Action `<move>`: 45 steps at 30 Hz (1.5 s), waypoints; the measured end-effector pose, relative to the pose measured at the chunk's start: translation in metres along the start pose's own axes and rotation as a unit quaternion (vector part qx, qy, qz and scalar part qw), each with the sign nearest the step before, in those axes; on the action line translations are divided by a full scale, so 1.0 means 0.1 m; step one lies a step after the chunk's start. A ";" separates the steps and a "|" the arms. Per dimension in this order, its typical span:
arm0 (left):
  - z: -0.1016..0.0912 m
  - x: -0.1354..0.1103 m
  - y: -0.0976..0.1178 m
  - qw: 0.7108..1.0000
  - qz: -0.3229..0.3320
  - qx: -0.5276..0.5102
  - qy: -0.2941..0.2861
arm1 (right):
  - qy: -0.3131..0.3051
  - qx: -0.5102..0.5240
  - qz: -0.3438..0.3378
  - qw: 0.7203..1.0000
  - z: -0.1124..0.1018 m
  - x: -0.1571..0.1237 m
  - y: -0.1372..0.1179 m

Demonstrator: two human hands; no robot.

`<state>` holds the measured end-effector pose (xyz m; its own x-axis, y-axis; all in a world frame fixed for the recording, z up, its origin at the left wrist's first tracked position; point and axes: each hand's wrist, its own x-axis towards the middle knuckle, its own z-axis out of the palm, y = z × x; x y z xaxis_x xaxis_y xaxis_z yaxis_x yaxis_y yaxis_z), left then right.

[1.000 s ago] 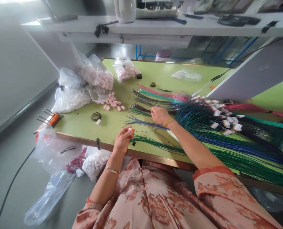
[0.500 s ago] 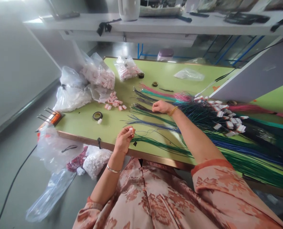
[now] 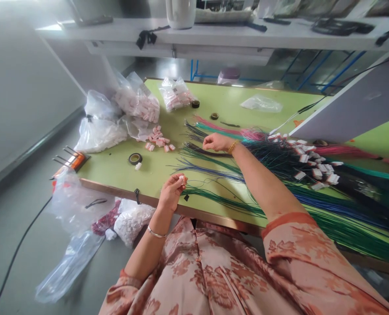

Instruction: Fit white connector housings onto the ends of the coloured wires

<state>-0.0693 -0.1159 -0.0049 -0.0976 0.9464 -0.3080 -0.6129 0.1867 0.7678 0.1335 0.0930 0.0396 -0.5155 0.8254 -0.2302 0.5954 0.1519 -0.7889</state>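
My left hand hovers near the table's front edge, its fingers pinched on a small white connector with thin dark wires trailing right. My right hand reaches farther out over the bundles of coloured wires; its fingers are curled in a pinch over the dark wire ends, and what they hold is too small to name. Green, blue, black, teal and pink wire bundles fan across the green table. Several white-tagged connectors lie on the wires to the right.
A small pile of pink-white connectors and a tape roll lie left of my hands. Plastic bags of connectors stand at the far left; more bags hang below the table edge. An orange tool sits at the corner. A shelf runs above.
My right hand has moved away from me, from the blue wires up to the dark wire ends. My left hand has stayed in place with the connector.
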 end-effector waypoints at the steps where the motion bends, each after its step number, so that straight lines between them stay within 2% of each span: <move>1: 0.00 0.00 0.00 1.000 0.001 -0.001 0.000 | 0.004 0.005 -0.007 1.000 0.00 0.01 -0.01; 7: -0.02 0.00 0.01 1.000 -0.002 -0.007 0.006 | 0.069 -0.047 -0.024 0.996 -0.05 0.01 -0.06; 11: 0.00 0.01 0.01 1.000 0.000 -0.010 0.002 | 0.100 0.044 -0.011 0.994 -0.01 0.03 -0.18; 17: 0.04 0.04 -0.01 1.000 0.004 -0.019 -0.005 | 0.054 0.096 -0.092 0.990 0.25 0.02 -0.54; 22: 0.11 0.03 0.02 0.999 0.016 -0.043 -0.004 | 0.049 0.089 -0.177 0.979 0.48 -0.22 -0.70; 31: 0.15 0.05 0.04 0.997 0.014 -0.073 -0.028 | 0.059 0.086 -0.162 0.981 0.89 -0.76 -0.47; 38: 0.19 0.04 0.03 0.996 0.002 -0.084 -0.017 | 0.078 0.042 -0.160 0.983 1.06 -0.91 -0.31; 45: 0.19 0.03 0.01 0.997 -0.001 -0.074 -0.016 | 0.106 0.008 -0.159 0.981 1.12 -0.98 -0.29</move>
<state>-0.0554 -0.1075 0.0054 -0.0722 0.9547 -0.2887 -0.7225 0.1495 0.6750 0.0974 -0.0528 0.0214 -0.5327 0.8325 0.1524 0.4147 0.4138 -0.8105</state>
